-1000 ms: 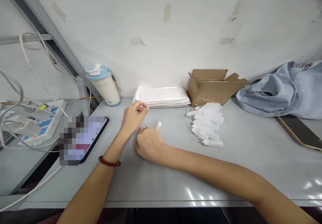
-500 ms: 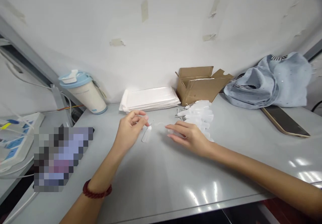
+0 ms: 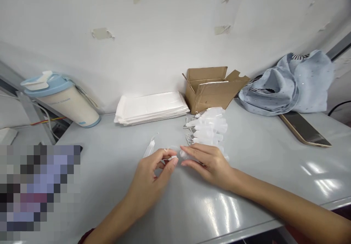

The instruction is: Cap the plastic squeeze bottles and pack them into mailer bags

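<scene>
My left hand (image 3: 155, 180) pinches a small white cap-like piece (image 3: 173, 157) between thumb and fingers. Facing it, my right hand (image 3: 210, 161) has its fingers closed around a translucent plastic bottle, whose rounded end (image 3: 183, 154) pokes out toward the left fingertips; the rest is covered by the hand. A narrow gap separates the two pieces. Behind my left hand lies a translucent bottle with a thin tip (image 3: 149, 148), partly hidden. Beyond my right hand, several similar bottles (image 3: 210, 125) lie in a row, thin curved tips pointing left.
A stack of white padded sheets or envelopes (image 3: 152, 105) and an open cardboard box (image 3: 211, 94) stand against the wall. At left are a tumbler (image 3: 70, 101) and a blurred-out device (image 3: 41, 189). A blue cloth bag (image 3: 298, 85) and a phone (image 3: 305, 128) are at right.
My left hand has moved right and nearer, away from the bottle at the left, and now pinches the small white piece by my right hand. The view has shifted right.
</scene>
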